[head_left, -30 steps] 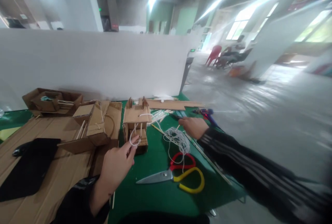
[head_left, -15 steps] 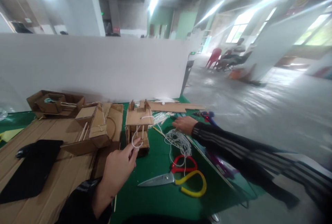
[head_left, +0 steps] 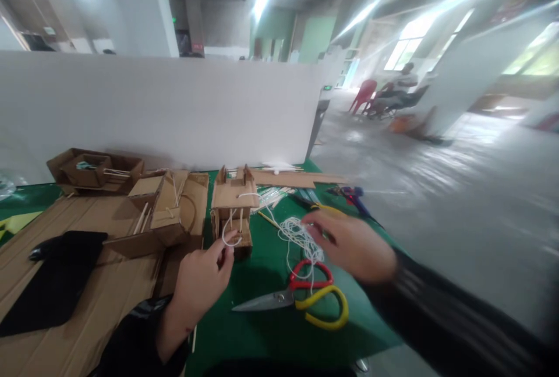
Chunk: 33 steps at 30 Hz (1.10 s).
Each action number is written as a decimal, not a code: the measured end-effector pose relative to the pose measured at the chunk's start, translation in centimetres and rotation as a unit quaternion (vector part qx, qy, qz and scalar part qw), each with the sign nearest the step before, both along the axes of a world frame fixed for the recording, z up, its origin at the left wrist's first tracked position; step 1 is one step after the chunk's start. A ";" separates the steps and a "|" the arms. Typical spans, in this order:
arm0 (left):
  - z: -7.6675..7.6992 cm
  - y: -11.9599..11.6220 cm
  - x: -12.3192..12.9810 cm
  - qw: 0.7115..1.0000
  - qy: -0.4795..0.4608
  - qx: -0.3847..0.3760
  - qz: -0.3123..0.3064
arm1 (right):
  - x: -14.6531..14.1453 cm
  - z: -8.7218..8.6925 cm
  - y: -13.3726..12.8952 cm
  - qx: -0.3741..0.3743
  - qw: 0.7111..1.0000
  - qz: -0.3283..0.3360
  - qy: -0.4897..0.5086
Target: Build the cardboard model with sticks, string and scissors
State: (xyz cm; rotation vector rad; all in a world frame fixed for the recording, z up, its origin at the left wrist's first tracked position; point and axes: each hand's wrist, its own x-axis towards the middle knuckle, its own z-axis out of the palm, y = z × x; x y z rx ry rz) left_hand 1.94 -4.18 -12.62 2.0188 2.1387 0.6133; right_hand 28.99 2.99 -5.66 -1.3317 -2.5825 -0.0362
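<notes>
My left hand (head_left: pixel 201 284) pinches a loop of white string (head_left: pixel 229 237) at the front of a small cardboard model (head_left: pixel 233 205) standing on the green mat (head_left: pixel 266 336). The string runs over the model's top and down to a loose tangle of white string (head_left: pixel 301 236) on the mat. My right hand (head_left: pixel 353 246) hovers blurred above that tangle, fingers spread, holding nothing. Scissors with red and yellow handles (head_left: pixel 301 301) lie just below the right hand.
Flat cardboard sheets (head_left: pixel 87 313) and other cardboard models (head_left: pixel 161 208) fill the left side, with a black pad (head_left: pixel 52 284) on them. A white partition (head_left: pixel 157 109) stands behind. Sticks and pens (head_left: pixel 349 195) lie near the right table edge. A person sits far off.
My right hand has pulled back from the far sticks toward me and now hangs over the string tangle. The left hand keeps its pinch on the loop.
</notes>
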 end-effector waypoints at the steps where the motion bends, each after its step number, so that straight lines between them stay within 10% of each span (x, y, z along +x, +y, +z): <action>1: 0.0 -0.1 0.1 1.000 0.000 0.011 0.000 | -0.7 -0.5 -2.0 -0.023 0.998 0.024 0.048; 5: 0.1 -0.4 0.2 0.999 -0.031 0.042 -0.016 | -4.6 -3.9 -5.9 -0.094 0.979 0.057 0.171; 12: -0.4 -0.2 -0.1 0.998 0.027 0.062 0.016 | -8.8 -9.0 -3.3 -0.072 0.952 -0.007 0.296; 23: -1.5 -0.3 -0.4 0.951 0.252 0.174 0.047 | -9.4 -9.7 -3.7 -0.061 0.945 0.013 0.322; 33: -1.2 -0.3 -0.5 0.941 0.274 0.194 0.049 | -10.0 -10.0 -4.0 -0.021 0.951 0.034 0.307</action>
